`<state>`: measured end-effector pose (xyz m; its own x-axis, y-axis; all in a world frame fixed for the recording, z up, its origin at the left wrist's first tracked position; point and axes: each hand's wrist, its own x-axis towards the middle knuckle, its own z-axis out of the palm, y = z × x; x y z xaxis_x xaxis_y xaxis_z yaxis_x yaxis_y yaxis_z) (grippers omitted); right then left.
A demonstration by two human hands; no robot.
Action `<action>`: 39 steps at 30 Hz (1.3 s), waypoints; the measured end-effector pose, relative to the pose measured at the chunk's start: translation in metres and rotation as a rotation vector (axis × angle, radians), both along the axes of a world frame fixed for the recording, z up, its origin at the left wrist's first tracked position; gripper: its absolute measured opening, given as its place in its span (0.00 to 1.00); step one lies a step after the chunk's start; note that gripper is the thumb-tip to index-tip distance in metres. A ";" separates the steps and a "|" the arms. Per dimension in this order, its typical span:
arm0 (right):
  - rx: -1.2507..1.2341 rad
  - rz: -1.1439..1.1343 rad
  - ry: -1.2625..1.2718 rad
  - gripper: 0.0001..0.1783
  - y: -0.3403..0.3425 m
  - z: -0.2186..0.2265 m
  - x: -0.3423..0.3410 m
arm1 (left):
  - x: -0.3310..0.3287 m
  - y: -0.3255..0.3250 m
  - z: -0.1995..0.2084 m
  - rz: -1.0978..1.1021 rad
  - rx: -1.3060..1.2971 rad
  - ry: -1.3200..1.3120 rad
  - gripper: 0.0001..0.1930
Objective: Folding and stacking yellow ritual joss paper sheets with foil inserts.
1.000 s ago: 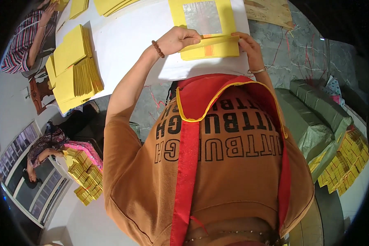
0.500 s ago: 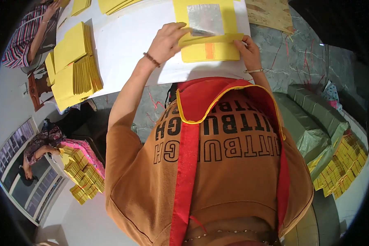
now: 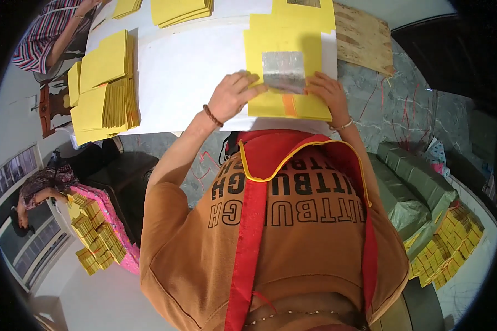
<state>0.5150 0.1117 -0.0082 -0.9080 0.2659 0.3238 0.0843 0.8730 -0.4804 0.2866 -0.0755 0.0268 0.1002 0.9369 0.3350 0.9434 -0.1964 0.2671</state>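
Observation:
A yellow paper sheet with a silver foil square lies at the near right part of the table. It rests over more yellow paper, whose lower part carries an orange strip. My left hand grips the sheet's left edge beside the foil, thumb pointing inward. At the opposite edge, my right hand has its fingers bent over the paper. Between the hands the foil's lower border looks dark and curved. The undersides of both hands are hidden.
Stacks of folded yellow paper stand at the table's left edge, with another stack farther back. A plywood board adjoins the table at right. Bundled yellow paper lies on both sides. Two other people are at left.
The narrow raised fold between my hands has gone down, and both hands have come nearer to me. More of the foil sheet shows. The whole view has shifted slightly.

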 end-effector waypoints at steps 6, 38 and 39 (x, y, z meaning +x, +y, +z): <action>-0.378 -0.099 0.179 0.14 -0.014 0.012 -0.008 | 0.011 -0.003 -0.003 0.225 -0.021 -0.527 0.10; -0.210 -0.232 0.313 0.08 -0.020 0.002 -0.012 | -0.056 0.149 0.015 0.001 -0.667 -0.437 0.22; -0.190 -0.187 0.345 0.11 -0.015 0.006 -0.014 | -0.058 0.141 0.011 -0.001 -0.598 -0.548 0.25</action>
